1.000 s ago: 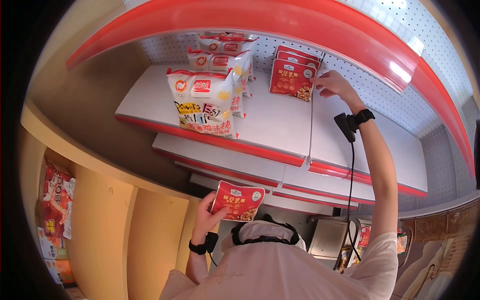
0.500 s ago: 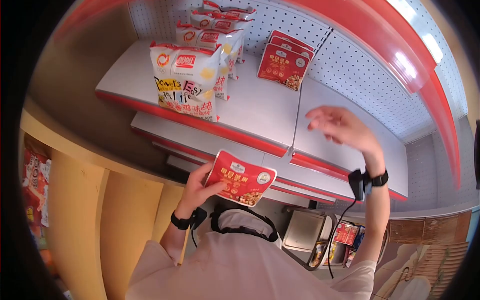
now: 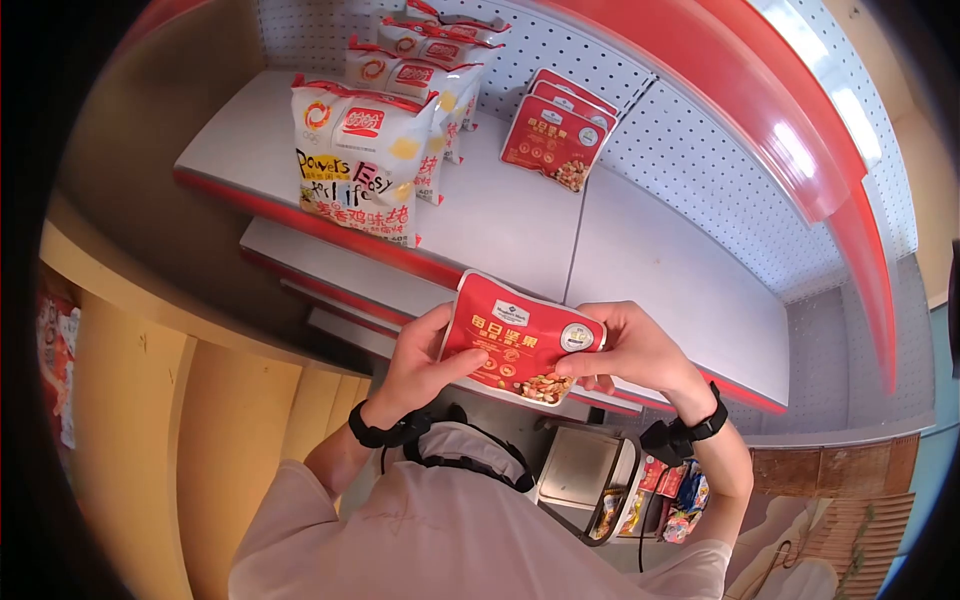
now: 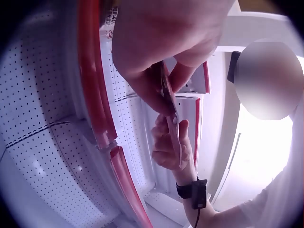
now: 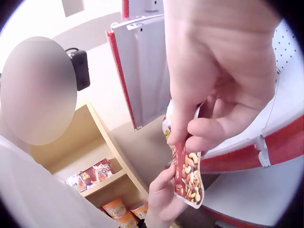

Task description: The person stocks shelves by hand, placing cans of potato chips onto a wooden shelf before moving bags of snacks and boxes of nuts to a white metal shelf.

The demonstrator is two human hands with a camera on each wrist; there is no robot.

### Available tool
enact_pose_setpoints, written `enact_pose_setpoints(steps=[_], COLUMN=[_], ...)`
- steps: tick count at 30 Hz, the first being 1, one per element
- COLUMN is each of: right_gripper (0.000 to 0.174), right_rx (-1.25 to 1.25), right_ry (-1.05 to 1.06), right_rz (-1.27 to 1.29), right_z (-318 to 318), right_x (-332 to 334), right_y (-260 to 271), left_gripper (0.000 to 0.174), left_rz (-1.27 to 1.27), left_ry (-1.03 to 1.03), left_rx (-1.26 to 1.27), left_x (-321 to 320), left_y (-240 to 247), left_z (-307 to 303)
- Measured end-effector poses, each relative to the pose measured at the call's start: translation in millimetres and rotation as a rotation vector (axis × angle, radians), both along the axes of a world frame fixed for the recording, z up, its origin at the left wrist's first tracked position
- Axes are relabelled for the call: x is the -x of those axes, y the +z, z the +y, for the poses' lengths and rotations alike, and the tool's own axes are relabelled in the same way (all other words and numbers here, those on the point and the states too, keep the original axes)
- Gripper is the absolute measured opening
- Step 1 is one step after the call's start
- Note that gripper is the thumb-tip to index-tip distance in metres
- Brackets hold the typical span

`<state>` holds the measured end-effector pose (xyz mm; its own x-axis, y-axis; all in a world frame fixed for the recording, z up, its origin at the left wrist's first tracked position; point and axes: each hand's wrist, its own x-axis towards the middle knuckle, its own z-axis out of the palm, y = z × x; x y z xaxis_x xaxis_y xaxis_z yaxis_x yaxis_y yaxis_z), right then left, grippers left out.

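A red pouch of mixed nuts (image 3: 515,345) is held upright in front of the body, its printed face toward the head camera. My left hand (image 3: 415,365) grips its left edge, thumb across the front. On the opposite edge my right hand (image 3: 640,350) pinches the pouch between thumb and fingers. The left wrist view shows the pouch (image 4: 172,118) edge-on between both hands; in the right wrist view its nut picture (image 5: 191,178) shows below my right hand (image 5: 213,95). Several matching red pouches (image 3: 553,140) stand in a row at the back of the shelf.
White snack bags (image 3: 358,165) stand in a row on the left of the white shelf (image 3: 660,250), which has a red front edge. A red-edged shelf curves overhead. Wooden shelving (image 3: 230,450) is at the left. Below right, a cart (image 3: 580,470) holds several packets.
My right hand has come down from the row of pouches on the shelf to the held pouch and grips its right edge. My left hand has raised the pouch slightly.
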<state>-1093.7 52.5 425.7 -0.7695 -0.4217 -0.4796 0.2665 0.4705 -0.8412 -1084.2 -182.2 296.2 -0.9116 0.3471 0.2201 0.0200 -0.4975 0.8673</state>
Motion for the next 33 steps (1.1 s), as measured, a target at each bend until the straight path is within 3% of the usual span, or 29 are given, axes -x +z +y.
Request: enact_pose_setpoints(steps=[6, 8, 11, 14, 19, 22, 25, 33], right_gripper=[0.026, 0.023, 0.021, 0.019, 0.026, 0.028, 0.027, 0.025], right_rx=[0.025, 0.039, -0.024, -0.041, -0.097, -0.136, -0.159, 0.036], right_ry=[-0.016, -0.023, 0.026, -0.052, -0.194, -0.359, -0.371, -0.387], right_rz=[-0.032, 0.222, 0.311, 0.432, 0.529, 0.597, 0.555, 0.506], right_z=[-9.5, -22.6, -23.0, -22.4, 3.3, 18.9, 38.7, 62.5], right_x=[7.7, 4.9, 12.8, 29.2, 88.2, 126.9, 160.9, 199.3], right_y=[3.4, 4.8, 6.2, 19.6, 32.4, 11.8, -13.6, -53.0], left_gripper=[0.038, 0.038, 0.039, 0.035, 0.019, 0.016, 0.016, 0.016], left_rz=[0.074, 0.093, 0.094, 0.021, 0.11, 0.057, -0.12, -0.218], left_ry=[0.15, 0.179, 0.231, 0.117, 0.114, 0.121, 0.125, 0.203], left_rx=[-0.061, -0.075, -0.084, -0.014, 0.549, 0.639, 0.514, 0.44], left_x=[-3.8, -4.5, -5.2, -3.9, -7.5, -20.8, -34.0, -42.2], left_y=[-1.1, 2.6, 8.4, -8.6, -46.8, -78.0, -105.0, -100.5], left_z=[-0.9, -1.5, -3.0, -15.9, -42.9, -58.5, -70.2, -83.1])
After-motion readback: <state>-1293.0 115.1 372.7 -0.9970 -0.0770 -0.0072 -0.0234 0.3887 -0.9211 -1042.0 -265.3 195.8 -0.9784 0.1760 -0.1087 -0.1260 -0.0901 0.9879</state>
